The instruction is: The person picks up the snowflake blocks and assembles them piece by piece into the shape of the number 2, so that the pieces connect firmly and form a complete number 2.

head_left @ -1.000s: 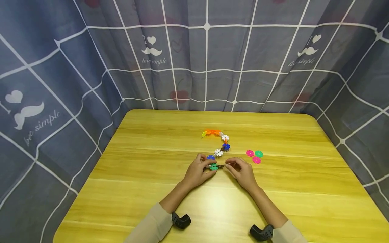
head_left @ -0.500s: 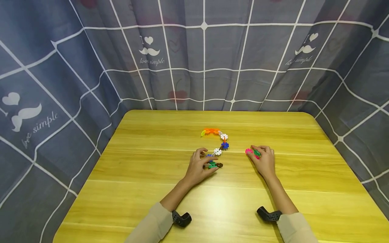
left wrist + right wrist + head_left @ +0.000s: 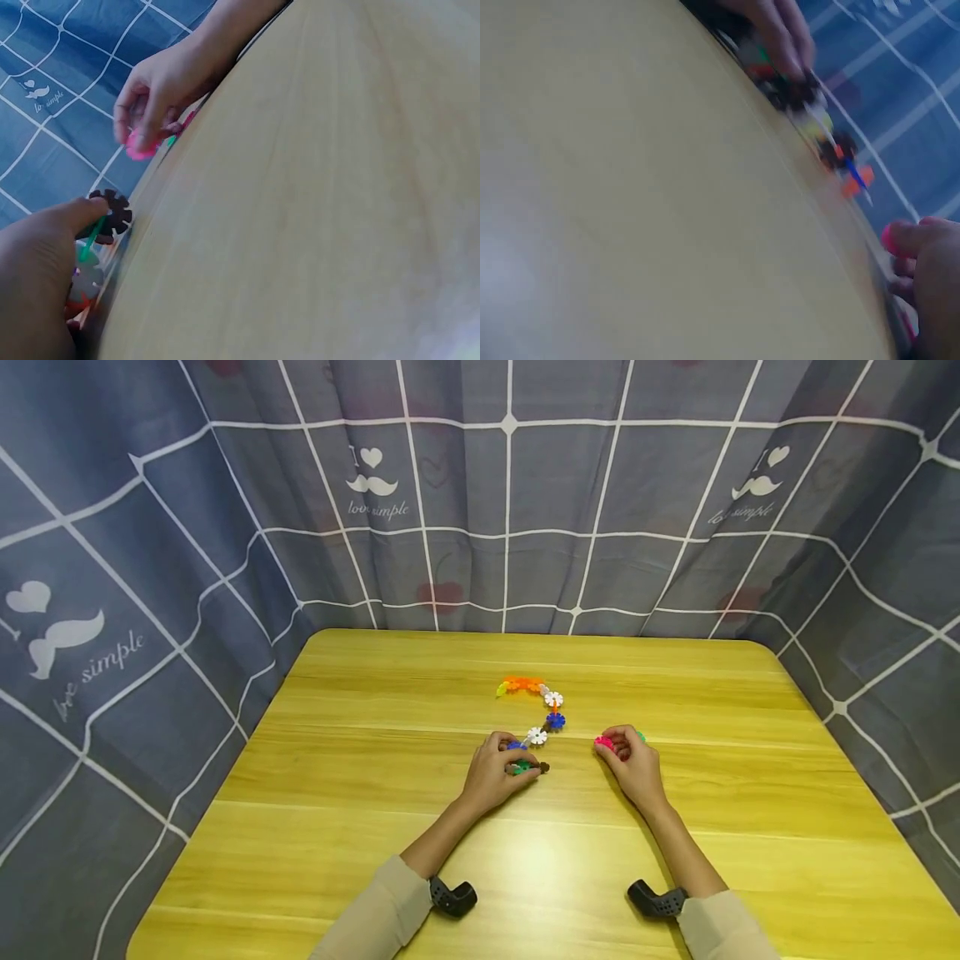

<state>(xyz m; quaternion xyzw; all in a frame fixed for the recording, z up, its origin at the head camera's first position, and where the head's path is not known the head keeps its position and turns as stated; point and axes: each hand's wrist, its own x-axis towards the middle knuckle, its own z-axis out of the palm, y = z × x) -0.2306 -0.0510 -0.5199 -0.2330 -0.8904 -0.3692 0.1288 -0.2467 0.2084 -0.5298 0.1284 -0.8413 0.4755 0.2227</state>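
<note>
A chain of slotted, flower-shaped plastic discs curves over the table, from a yellow disc [image 3: 501, 690] through orange, white [image 3: 553, 699] and blue ones to a brown disc [image 3: 544, 767]. My left hand [image 3: 487, 779] holds the near end, its thumb against the brown disc [image 3: 118, 214], with a green disc [image 3: 521, 767] partly covered by the fingers. Between thumb and fingertips, my right hand [image 3: 637, 770] pinches a pink disc [image 3: 603, 742], right of the chain. In the left wrist view that pink disc [image 3: 139, 145] sticks out beyond the fingertips.
A loose green disc [image 3: 641, 737] shows behind the right hand, and another pink disc [image 3: 190, 118] lies beneath that hand. The wooden tabletop [image 3: 360, 710] reaches back to a grey checked curtain [image 3: 465, 568]. Black wrist devices [image 3: 453, 899] sit at both cuffs.
My right hand went from beside the brown disc over to the loose discs, picked up a pink one and has started back leftward. My left hand stays at the chain, fingers closer around it.
</note>
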